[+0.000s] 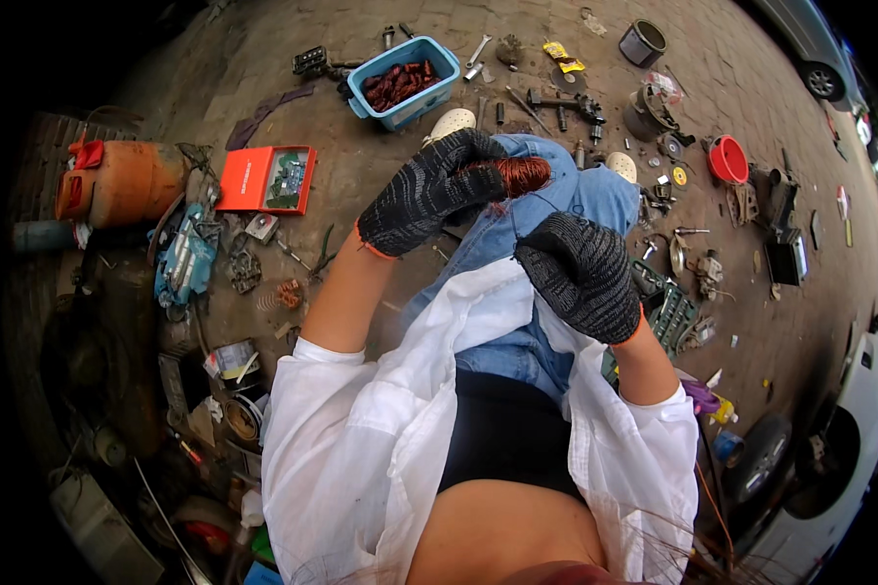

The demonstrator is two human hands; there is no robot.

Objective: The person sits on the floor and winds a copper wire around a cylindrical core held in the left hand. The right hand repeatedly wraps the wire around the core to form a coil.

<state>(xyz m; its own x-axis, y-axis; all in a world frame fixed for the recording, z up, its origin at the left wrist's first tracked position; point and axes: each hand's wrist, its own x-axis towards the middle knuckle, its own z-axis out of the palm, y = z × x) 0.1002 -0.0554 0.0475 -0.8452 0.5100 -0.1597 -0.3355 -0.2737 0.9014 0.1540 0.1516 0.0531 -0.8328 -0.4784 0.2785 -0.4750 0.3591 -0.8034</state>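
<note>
My left hand (439,185), in a dark grey knitted glove with an orange cuff, is closed round a coil of reddish copper wire (525,175). The coil's rounded end sticks out past the fingertips, above my jeans. My right hand (583,278), gloved the same way, is held nearer my body with its fingers pinched together. A thin dark strand of wire (513,226) runs between the coil and those fingertips. Beyond my feet stands a light blue plastic bin (400,115) with more copper wire coils (400,85) inside.
An orange gas cylinder (132,182) lies at left beside an open red box (239,180) holding a circuit board. Wrenches, sockets and metal parts lie on the brick paving around my feet. A red bucket (728,160) and a green tool case (671,317) are at right.
</note>
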